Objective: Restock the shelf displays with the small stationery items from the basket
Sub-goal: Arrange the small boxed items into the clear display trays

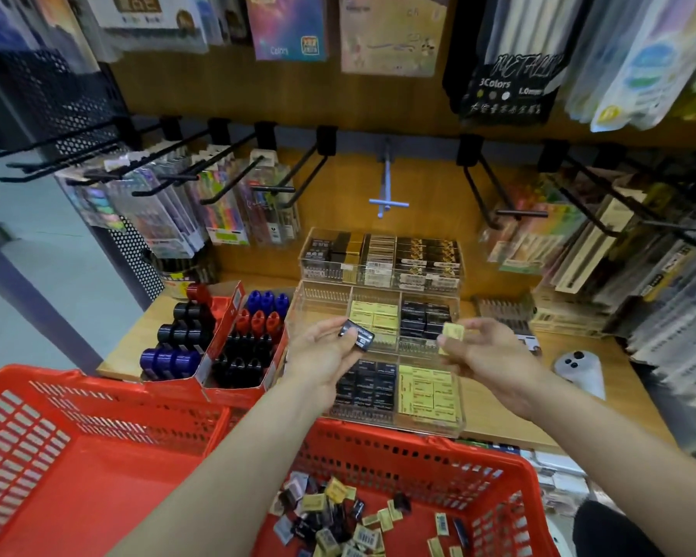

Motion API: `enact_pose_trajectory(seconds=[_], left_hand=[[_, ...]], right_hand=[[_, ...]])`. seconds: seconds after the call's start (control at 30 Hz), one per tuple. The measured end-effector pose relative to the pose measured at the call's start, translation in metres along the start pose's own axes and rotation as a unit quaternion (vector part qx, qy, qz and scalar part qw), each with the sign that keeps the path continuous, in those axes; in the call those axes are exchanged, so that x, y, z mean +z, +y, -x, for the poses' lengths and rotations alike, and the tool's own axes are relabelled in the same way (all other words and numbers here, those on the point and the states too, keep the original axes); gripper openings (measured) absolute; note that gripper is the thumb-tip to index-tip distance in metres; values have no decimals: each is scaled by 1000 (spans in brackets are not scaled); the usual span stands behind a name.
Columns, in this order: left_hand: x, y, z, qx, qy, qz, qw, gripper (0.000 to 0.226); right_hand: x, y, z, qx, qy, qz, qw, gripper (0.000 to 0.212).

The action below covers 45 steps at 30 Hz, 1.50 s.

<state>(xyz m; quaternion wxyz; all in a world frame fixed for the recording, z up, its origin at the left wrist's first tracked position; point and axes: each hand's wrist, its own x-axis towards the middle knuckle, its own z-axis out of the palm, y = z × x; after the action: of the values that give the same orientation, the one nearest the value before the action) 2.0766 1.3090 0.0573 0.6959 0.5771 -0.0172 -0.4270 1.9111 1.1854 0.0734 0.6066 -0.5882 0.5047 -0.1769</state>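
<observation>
Red plastic makes up the big basket (97, 456) at the bottom left, and its near side runs off the picture. Small black and yellow packs (338, 524) lie in a loose heap in its right half; their labels are too small to read. Just past the basket, a red cardboard box (234, 315) on the wooden shelf (499, 412) holds black, blue and red ink bottles.

The left hand (322, 355) reaches up from the bottom over the basket, palm turned up. Its thumb and fingers pinch a small black pack (356, 335). It hovers above the clear display tray (430, 430), which has rows of black packs and yellow packs in its sections.

The right hand (487, 355) comes in from the lower right, fingers curled. It pinches a small yellow pack (453, 333) between thumb and fingertips, also over the tray. The hands cover part of the tray's middle row.

A white phone (579, 371) lies on the shelf to the right. The hanging packs at the far right are blurry.
</observation>
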Motion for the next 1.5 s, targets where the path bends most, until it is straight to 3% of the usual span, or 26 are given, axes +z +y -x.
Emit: enact_pose_trajectory(seconds=[0.07,0.2,0.37,0.57,0.7,0.83,0.97,1.07,1.13,1.23,1.3,1.4,1.5], left_hand=[[-5,7,-15,30,34,-38,998,24],[-17,18,-42,90,72,-100,988,22],[-18,23,-60,58,86,-32,994,22],[-20,18,-70,36,67,16,997,24],[-19,15,-71,10,78,49,996,23],[-18,16,-69,6,73,54,996,24],[-13,17,-68,10,55,42,998,25],[-2,15,-64,6,21,30,999,25],[10,12,-58,1,-14,4,1000,26],[26,6,-50,22,-73,-76,994,25],[33,3,-48,97,-104,-228,963,35],[32,-3,-52,228,-114,-496,830,45],[27,-16,-55,238,-142,-619,735,47]], right_hand=[[10,-11,-12,-62,26,136,989,40],[47,-36,-45,-189,29,343,920,21],[100,-43,-94,-187,13,433,882,26],[120,-20,-119,-198,85,444,870,20],[121,-9,-122,-230,64,473,848,28],[121,-11,-122,-243,85,439,861,23],[103,-10,-102,-365,58,390,844,25],[80,-8,-75,-411,-29,351,841,41],[63,-6,-65,-411,-13,334,848,47],[34,-8,-58,-403,33,335,851,38],[11,-9,-60,-389,67,376,838,35],[-24,-7,-66,-325,105,448,826,35],[-33,0,-68,-278,86,489,822,33]])
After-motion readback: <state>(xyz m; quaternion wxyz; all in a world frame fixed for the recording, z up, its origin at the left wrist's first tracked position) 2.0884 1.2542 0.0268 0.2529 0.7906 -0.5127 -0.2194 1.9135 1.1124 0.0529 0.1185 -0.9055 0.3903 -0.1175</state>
